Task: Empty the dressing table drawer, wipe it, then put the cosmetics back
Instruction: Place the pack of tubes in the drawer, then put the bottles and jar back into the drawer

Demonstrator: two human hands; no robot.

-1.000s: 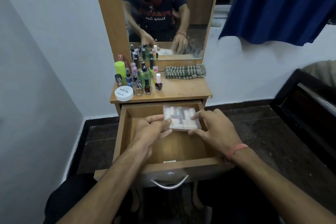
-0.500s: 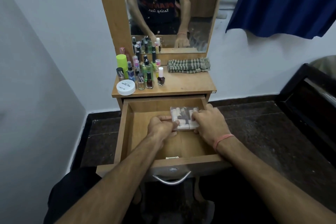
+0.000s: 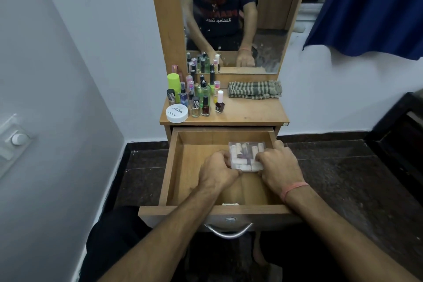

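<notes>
Inside drawer (image 3: 174, 167), I've got left hand (image 3: 216, 170) and right hand (image 3: 278, 170) gripping clear lipstick case (image 3: 246, 155); bottles (image 3: 199, 96) and folded cloth (image 3: 255, 90) on tabletop, restocking likely just started.

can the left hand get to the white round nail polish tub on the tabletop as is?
Probably yes, once freed: the left hand grips the clear plastic case in the drawer. The white round tub stands at the tabletop's front left edge, unobstructed.

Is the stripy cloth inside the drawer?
No, the stripy cloth lies folded on the tabletop below the mirror, while the open drawer holds only the clear box.
</notes>
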